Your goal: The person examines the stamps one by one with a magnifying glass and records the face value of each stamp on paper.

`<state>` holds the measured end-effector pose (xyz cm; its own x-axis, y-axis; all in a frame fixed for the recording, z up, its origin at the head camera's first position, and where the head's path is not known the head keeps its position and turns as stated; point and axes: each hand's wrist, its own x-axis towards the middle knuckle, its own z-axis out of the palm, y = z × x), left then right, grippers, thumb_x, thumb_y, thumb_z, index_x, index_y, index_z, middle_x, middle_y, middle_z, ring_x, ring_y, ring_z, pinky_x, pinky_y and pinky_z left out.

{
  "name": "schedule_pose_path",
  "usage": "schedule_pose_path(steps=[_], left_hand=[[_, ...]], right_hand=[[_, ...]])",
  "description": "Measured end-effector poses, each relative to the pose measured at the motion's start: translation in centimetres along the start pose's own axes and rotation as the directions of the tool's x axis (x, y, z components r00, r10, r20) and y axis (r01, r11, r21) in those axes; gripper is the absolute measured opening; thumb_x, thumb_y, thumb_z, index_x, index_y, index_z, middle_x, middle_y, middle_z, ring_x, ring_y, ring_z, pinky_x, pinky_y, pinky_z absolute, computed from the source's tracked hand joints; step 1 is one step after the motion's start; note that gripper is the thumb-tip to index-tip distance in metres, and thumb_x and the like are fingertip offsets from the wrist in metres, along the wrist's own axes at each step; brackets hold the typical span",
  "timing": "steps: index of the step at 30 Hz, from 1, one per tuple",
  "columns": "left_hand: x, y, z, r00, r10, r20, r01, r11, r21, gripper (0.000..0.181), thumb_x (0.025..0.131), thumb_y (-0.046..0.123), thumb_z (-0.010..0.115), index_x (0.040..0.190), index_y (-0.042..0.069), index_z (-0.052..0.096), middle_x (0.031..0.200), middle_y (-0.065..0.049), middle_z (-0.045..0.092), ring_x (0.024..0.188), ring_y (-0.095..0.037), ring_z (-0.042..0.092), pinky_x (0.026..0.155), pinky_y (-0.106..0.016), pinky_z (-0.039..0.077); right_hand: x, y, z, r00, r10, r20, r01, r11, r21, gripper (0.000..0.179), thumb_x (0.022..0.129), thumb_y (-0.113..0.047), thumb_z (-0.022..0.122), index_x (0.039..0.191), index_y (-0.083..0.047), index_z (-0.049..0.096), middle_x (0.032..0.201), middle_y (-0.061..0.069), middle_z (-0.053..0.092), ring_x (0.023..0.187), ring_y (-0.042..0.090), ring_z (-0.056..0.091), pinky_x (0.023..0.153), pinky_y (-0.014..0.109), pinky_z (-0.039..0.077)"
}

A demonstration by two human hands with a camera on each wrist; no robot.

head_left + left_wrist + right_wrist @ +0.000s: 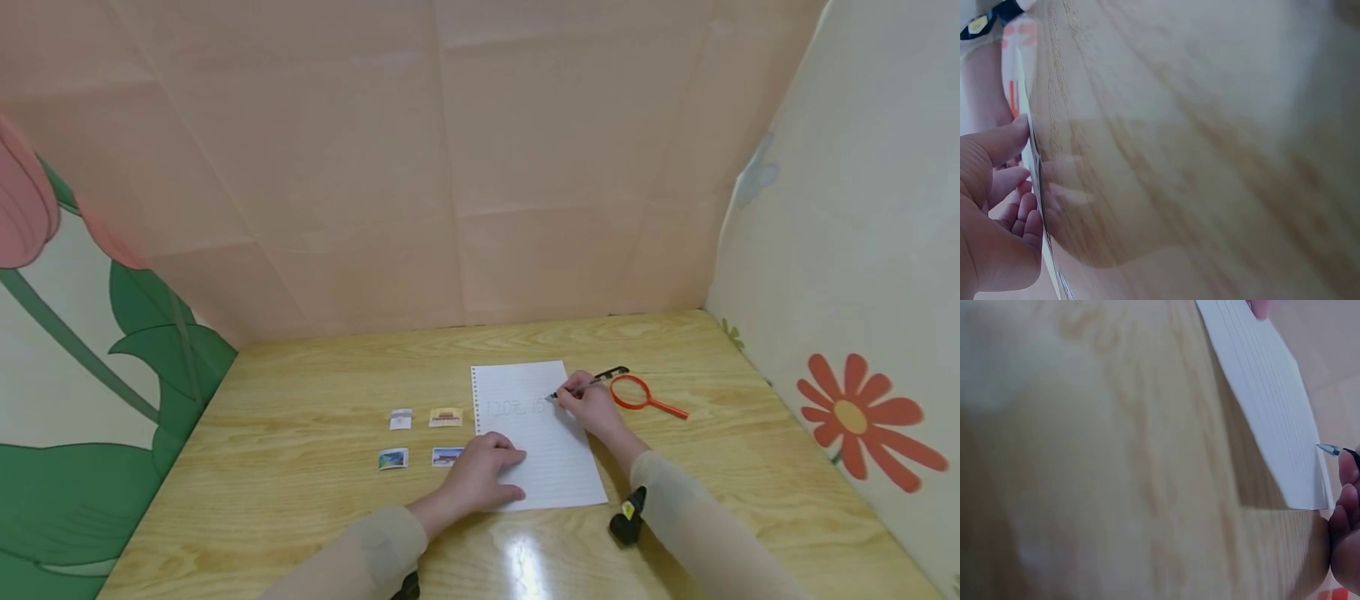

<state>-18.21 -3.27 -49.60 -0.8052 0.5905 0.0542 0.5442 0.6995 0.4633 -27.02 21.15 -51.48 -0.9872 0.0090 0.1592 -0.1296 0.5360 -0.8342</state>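
A lined sheet of paper [558,475] with punched holes along its left edge lies on the table, with a faint row of handwritten figures across its upper part. My right hand [592,408] pinches a black pen [613,372], its tip at the end of that row. In the right wrist view the clear tip of the pen [1329,449] meets the far part of the sheet. My left hand [480,473] rests on the lower left of the paper, thumb and fingers spread. It partly covers a small stamp-like picture [446,456].
Left of the paper lie more small stamp-like pictures: a pale one [401,419], a yellowish one [446,417] and a blue-green one [393,458]. A red magnifying glass [666,408] lies right of my right hand. A pinkish covering [450,167] stands behind the wooden table [300,400].
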Motion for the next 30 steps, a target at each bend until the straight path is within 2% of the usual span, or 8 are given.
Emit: schedule_pose_path(steps=[7,10,19,30], left_hand=[[0.08,-0.1,0.04,1.0,0.008,-0.004,-0.008,1.0,0.007,0.051,0.081,0.033,0.082,0.126,0.012,0.069,0.116,-0.001,0.061,0.106,-0.015,0.053,0.095,-0.031,0.042],[0.14,-0.04,0.08,1.0,-0.005,0.003,0.005,1.0,-0.002,0.052,0.081,0.032,0.082,0.127,0.012,0.068,0.117,-0.001,0.061,0.107,-0.015,0.053,0.096,-0.031,0.042],[0.03,0.04,0.1,1.0,-0.023,0.019,0.023,1.0,-0.009,0.052,0.081,0.032,0.082,0.128,0.013,0.068,0.116,0.001,0.06,0.106,-0.014,0.052,0.095,-0.031,0.042],[0.05,0.11,-0.05,1.0,-0.018,0.009,0.018,1.0,-0.017,0.052,0.081,0.031,0.082,0.128,0.011,0.068,0.115,0.0,0.06,0.105,-0.015,0.052,0.095,-0.031,0.042]], right_hand=[[0.12,0.38,-0.27,0.999,0.027,-0.041,-0.025,0.998,0.058,0.006,0.087,-0.007,0.066,0.085,-0.003,0.062,0.076,0.005,0.066,0.066,0.015,0.055,0.054,0.024,0.042],[0.09,0.54,-0.4,0.997,0.04,-0.06,-0.037,0.998,0.053,0.007,0.086,-0.008,0.066,0.083,-0.004,0.061,0.075,0.004,0.065,0.064,0.016,0.054,0.052,0.024,0.041],[0.11,0.57,-0.56,0.998,0.063,-0.024,-0.063,0.998,0.025,0.008,0.088,-0.012,0.067,0.087,-0.006,0.062,0.077,0.004,0.066,0.065,0.019,0.051,0.052,0.025,0.041],[0.03,0.6,-0.52,1.0,0.02,0.019,-0.019,0.999,-0.029,0.006,0.09,-0.011,0.067,0.089,-0.006,0.063,0.08,0.003,0.066,0.07,0.019,0.053,0.057,0.025,0.042]])
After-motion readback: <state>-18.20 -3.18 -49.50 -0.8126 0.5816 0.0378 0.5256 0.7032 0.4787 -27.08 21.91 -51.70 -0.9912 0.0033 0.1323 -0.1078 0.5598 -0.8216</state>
